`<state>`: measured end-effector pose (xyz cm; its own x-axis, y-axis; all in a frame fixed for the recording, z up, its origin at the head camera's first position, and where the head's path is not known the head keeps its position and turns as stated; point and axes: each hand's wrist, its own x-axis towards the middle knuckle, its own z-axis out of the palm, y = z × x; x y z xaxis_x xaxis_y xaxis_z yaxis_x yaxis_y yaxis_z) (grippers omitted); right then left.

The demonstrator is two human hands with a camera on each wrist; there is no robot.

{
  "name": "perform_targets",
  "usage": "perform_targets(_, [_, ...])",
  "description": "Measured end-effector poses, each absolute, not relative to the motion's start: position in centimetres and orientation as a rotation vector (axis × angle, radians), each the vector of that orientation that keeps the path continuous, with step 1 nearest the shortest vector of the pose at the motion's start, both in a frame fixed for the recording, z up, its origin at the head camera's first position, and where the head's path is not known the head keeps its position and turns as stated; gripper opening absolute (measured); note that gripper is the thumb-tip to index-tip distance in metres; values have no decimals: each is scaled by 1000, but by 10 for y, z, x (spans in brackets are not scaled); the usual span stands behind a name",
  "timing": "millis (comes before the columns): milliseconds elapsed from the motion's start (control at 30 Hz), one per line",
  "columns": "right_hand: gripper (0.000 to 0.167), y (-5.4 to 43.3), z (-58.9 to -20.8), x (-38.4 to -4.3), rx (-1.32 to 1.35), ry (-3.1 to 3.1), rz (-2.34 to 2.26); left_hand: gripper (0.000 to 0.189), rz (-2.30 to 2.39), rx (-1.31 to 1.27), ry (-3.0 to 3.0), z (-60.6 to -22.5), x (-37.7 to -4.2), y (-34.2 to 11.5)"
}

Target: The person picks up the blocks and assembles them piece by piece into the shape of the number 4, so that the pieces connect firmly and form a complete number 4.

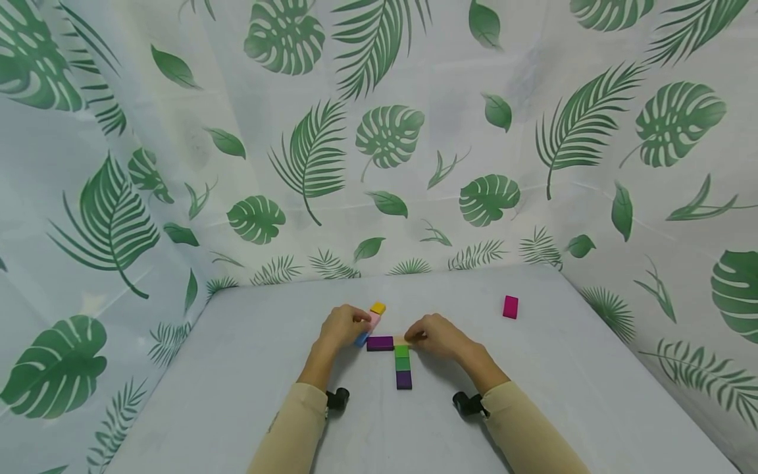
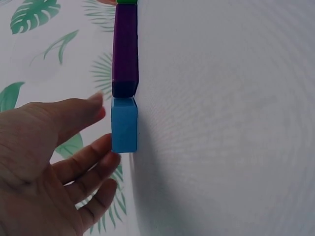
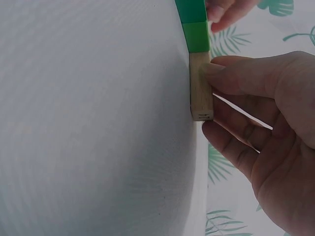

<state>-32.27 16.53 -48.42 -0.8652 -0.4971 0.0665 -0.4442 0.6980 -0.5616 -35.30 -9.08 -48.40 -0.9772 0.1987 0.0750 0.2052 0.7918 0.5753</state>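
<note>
Purple, green, darker green and dark violet blocks lie in joined rows on the table. A slanted row holds a blue block, a pink block and a yellow block. My left hand is beside the blue and pink blocks, its fingers loosely bent and the thumb apart from the blue one. My right hand pinches a plain wooden block between thumb and fingers; that block abuts the green one.
A magenta block lies apart, toward the back right of the white table. Leaf-patterned cloth hangs behind the table and at both sides. Each wrist wears a small black camera.
</note>
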Motion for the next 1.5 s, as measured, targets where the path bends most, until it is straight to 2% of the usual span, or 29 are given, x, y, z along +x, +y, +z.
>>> perform_targets(367, [18, 166, -485, -325, -843, 2829, -858, 33, -1011, -336, -2877, -479, -360, -81])
perform_targets(1500, [18, 168, -485, -324, -863, 2834, -865, 29, -1021, -373, -2929, -486, -398, -62])
